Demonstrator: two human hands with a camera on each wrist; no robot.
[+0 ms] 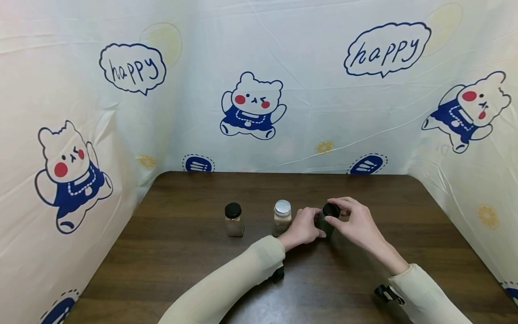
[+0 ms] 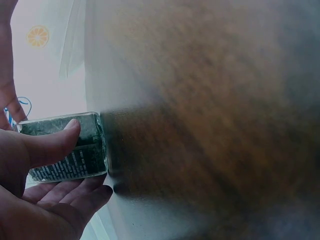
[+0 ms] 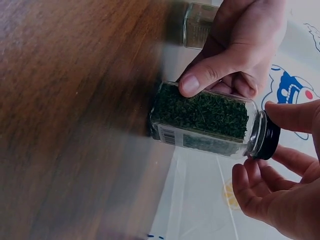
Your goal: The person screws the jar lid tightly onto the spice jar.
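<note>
A clear glass spice jar [image 3: 205,117] of dried green herb flakes stands on the wooden table, its black lid [image 3: 270,139] at the neck. My left hand [image 1: 304,226] grips the jar's body low down, thumb across one side and fingers around the other, as the left wrist view also shows. Over the top, my right hand [image 1: 358,220] pinches the lid's rim between thumb and fingers. In the right wrist view a barcode label [image 3: 169,135] shows on the glass. Most of the jar is hidden by the hands in the head view.
Just left of my left hand stands a silver-lidded jar [image 1: 282,218] with pale contents. Farther left is a black-lidded jar [image 1: 234,220] of similar filling. The brown table [image 1: 182,270] ends at a printed cloth backdrop [image 1: 307,103] behind and at both sides.
</note>
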